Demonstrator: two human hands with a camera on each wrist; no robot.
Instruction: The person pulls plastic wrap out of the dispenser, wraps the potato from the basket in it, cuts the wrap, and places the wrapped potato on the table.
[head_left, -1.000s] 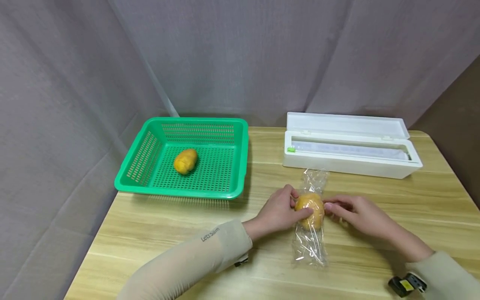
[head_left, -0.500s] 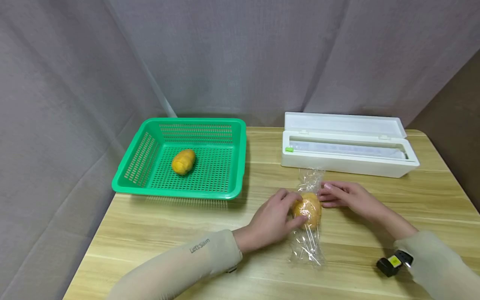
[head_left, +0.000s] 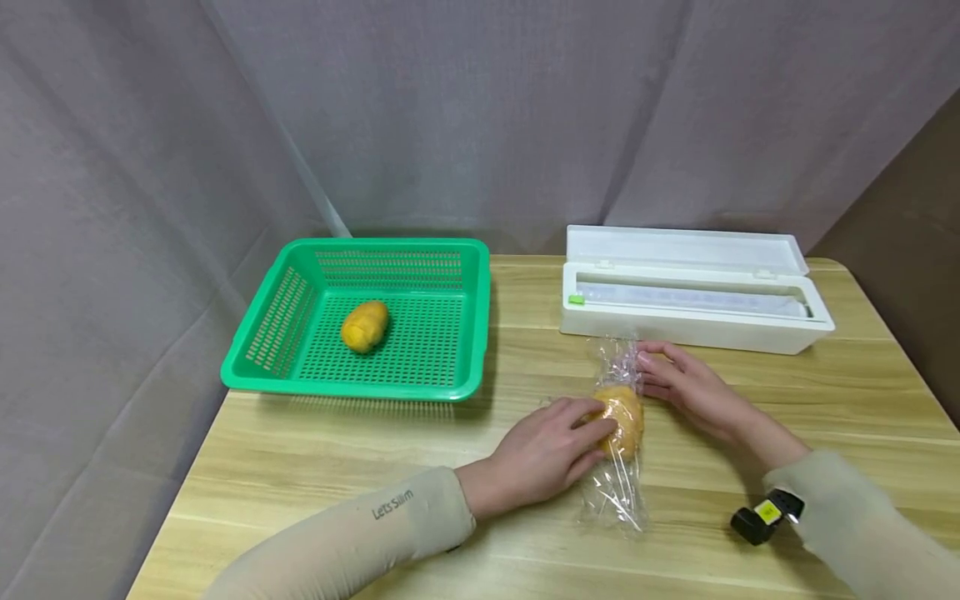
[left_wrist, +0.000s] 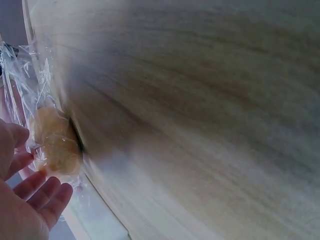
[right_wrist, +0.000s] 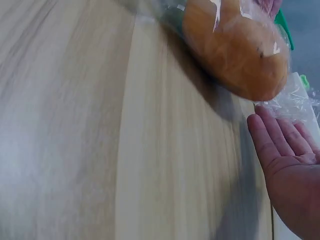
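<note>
A yellow-orange potato wrapped in clear film lies on the wooden table, loose film reaching out at its far and near ends. My left hand rests its spread fingers on the wrapped potato from the left. At the far end of the film, my right hand touches the film's right edge with relaxed fingers. In the right wrist view the fingers of my right hand lie nearly straight beside the film, below the potato. The left wrist view shows my left hand by the potato, fingers slightly bent.
A green basket at the back left holds one unwrapped yellow potato. At the back right stands a white box with its lid up and a film roll inside. A grey curtain hangs behind the table.
My right hand has moved from the potato's right side away to the film's far end. The left hand's fingers have shifted over the potato, the thumb no longer showing on top.
</note>
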